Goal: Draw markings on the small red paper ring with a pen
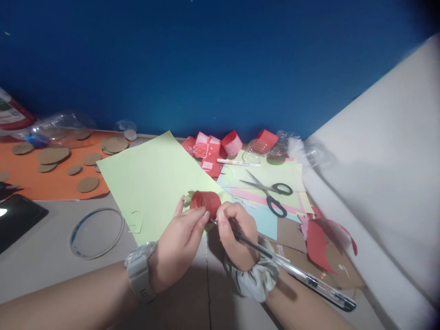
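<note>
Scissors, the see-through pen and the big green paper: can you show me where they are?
Scissors [266, 188]: head view, where the blades cross.
See-through pen [292, 269]: head view, middle of the barrel.
Big green paper [154, 176]: head view, bare middle part.

Can read no word, brand, number or sign. Can see a label on the red bottle at far left, but cannot make out the wording: too blurred. Can see small marks on the white marker, too small to read. Can see dark marks on the pale watch strap; cannot tell if lettering.
</note>
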